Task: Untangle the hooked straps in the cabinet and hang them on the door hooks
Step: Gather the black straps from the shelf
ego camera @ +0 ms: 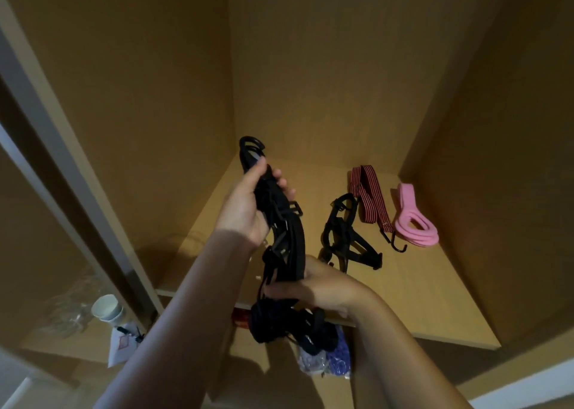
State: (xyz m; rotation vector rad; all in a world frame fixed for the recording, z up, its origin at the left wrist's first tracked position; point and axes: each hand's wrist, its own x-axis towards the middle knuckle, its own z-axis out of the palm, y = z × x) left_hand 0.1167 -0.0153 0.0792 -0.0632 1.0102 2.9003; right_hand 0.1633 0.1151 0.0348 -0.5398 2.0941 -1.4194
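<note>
A tangled bundle of black straps (287,241) with hooks and buckles is held up over the cabinet shelf (428,290). My left hand (248,203) grips its upper part, the black hooks sticking out above my fingers. Lower down, my right hand (313,284) grips the bundle, and a knotted clump (285,324) hangs below the shelf edge. Another black strap tangle (341,234) lies on the shelf. Right of it lie a red striped strap (368,197) with a black hook and a coiled pink strap (414,219).
Cabinet walls close in at back, left and right. The grey door frame (71,166) runs along the left. A lower shelf holds paper cups (108,310), clear plastic, a paper sheet and purple-and-white bags (329,359). No door hooks are in view.
</note>
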